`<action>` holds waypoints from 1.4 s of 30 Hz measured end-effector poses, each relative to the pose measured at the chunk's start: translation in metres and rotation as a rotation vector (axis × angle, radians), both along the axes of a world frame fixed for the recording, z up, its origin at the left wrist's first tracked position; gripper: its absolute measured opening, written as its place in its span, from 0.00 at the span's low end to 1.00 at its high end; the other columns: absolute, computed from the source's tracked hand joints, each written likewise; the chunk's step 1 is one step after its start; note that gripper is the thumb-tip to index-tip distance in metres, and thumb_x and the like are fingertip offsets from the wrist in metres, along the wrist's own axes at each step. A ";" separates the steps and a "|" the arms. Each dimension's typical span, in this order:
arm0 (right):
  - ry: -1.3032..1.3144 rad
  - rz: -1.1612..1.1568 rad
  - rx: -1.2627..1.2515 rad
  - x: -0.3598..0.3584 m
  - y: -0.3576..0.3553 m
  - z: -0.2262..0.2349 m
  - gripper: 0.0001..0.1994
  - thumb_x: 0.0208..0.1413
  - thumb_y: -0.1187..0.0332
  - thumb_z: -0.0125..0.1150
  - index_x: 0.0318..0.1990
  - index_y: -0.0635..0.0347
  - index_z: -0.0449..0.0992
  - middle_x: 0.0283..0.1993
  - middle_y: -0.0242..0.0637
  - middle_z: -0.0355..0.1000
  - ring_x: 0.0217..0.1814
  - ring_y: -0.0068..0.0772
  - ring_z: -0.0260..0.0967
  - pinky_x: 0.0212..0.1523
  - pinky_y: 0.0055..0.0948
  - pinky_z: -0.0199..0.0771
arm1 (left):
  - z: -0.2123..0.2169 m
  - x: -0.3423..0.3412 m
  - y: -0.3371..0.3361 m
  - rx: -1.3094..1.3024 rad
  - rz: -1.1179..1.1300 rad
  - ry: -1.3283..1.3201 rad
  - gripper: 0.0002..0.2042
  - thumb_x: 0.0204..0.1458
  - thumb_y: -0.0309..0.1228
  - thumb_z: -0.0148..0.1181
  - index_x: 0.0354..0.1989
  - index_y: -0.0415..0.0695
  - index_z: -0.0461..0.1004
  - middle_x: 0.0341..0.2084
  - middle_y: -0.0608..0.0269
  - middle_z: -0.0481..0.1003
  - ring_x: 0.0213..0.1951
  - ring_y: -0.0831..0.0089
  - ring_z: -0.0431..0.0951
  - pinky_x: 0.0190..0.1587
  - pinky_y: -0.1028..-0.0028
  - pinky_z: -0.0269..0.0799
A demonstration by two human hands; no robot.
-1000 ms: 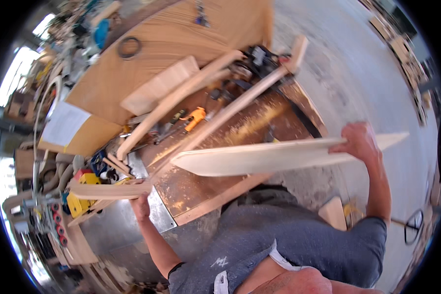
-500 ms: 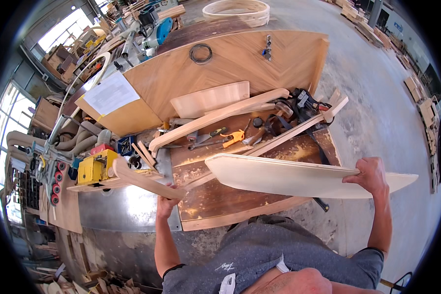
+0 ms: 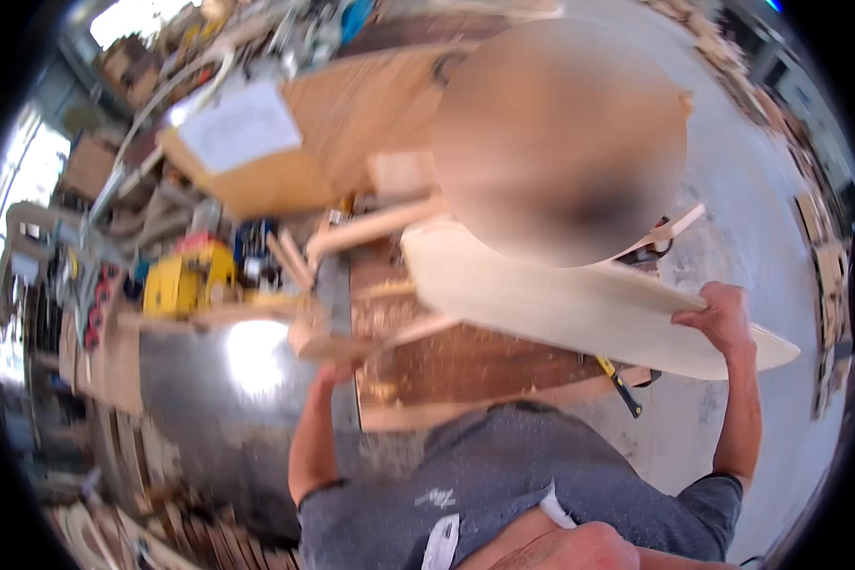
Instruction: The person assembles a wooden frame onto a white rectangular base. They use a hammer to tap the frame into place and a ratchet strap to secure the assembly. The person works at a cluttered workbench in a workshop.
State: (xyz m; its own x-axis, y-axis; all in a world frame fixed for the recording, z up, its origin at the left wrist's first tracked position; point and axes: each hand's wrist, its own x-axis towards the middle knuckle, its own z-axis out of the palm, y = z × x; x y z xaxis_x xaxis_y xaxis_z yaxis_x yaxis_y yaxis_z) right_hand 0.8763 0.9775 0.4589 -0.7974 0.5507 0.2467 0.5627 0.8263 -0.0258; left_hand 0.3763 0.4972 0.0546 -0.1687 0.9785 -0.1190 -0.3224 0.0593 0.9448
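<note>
The right hand (image 3: 724, 318) grips the near edge of a long, pale, curved wooden panel (image 3: 560, 299) at centre right. The left hand (image 3: 328, 366), closed, holds a wooden piece (image 3: 328, 337) at centre. Below lies the sawdust-covered tabletop (image 3: 465, 366); a yellow machine (image 3: 185, 280) stands left.

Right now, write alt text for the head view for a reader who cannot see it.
A person lifts a long pale curved wooden board over a sawdust-strewn workbench, the right hand gripping its right end and the left hand near a wooden stick. A yellow machine sits to the left; a blurred patch hides the upper centre.
</note>
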 end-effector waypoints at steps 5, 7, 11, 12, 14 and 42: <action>0.000 0.015 -0.064 -0.023 0.013 -0.005 0.23 0.37 0.63 0.82 0.21 0.64 0.67 0.19 0.42 0.60 0.21 0.40 0.55 0.24 0.36 0.59 | -0.014 -0.015 0.010 -0.245 0.005 0.799 0.26 0.51 0.28 0.58 0.63 0.45 0.70 0.62 0.60 0.70 0.63 0.66 0.68 0.66 0.67 0.63; -0.006 0.029 -0.092 -0.032 0.021 -0.009 0.21 0.39 0.64 0.82 0.22 0.63 0.68 0.19 0.40 0.62 0.22 0.39 0.57 0.24 0.34 0.60 | 0.010 -0.013 0.024 -0.233 -0.045 1.019 0.27 0.46 0.22 0.58 0.60 0.43 0.72 0.60 0.58 0.72 0.62 0.62 0.69 0.65 0.66 0.63; -0.019 0.169 -0.046 -0.065 0.037 -0.005 0.21 0.39 0.64 0.81 0.23 0.62 0.69 0.20 0.38 0.61 0.22 0.38 0.59 0.25 0.33 0.59 | 0.010 -0.014 0.019 -0.274 -0.014 0.965 0.28 0.43 0.18 0.57 0.58 0.42 0.74 0.59 0.57 0.71 0.61 0.61 0.69 0.65 0.66 0.63; -0.034 0.220 -0.032 -0.072 0.039 -0.004 0.21 0.39 0.64 0.81 0.23 0.62 0.69 0.20 0.38 0.61 0.22 0.38 0.59 0.25 0.33 0.59 | 0.013 -0.013 0.021 -0.308 -0.003 0.943 0.27 0.43 0.18 0.57 0.57 0.43 0.74 0.59 0.58 0.71 0.61 0.61 0.70 0.65 0.67 0.63; -0.052 0.325 -0.003 -0.095 0.038 -0.003 0.21 0.38 0.63 0.81 0.23 0.61 0.69 0.20 0.38 0.61 0.22 0.38 0.59 0.25 0.33 0.59 | 0.015 -0.012 0.020 -0.362 0.034 0.947 0.25 0.50 0.30 0.58 0.60 0.54 0.73 0.56 0.61 0.75 0.59 0.61 0.72 0.63 0.63 0.65; 0.074 0.780 0.103 -0.202 0.076 -0.056 0.26 0.40 0.41 0.69 0.23 0.53 0.64 0.20 0.30 0.62 0.23 0.36 0.68 0.23 0.35 0.68 | 0.028 0.021 -0.024 -0.372 0.849 0.428 0.27 0.50 0.40 0.67 0.49 0.29 0.72 0.43 0.56 0.72 0.45 0.68 0.68 0.50 0.68 0.65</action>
State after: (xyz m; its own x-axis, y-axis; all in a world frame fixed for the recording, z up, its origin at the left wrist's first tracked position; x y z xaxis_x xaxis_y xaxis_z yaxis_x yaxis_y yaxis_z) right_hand 0.6740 1.0535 0.4027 -0.9234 -0.1896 0.3339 -0.1808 0.9818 0.0576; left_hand 0.3977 0.4730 0.0830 -0.8892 0.4292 -0.1582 -0.0347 0.2816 0.9589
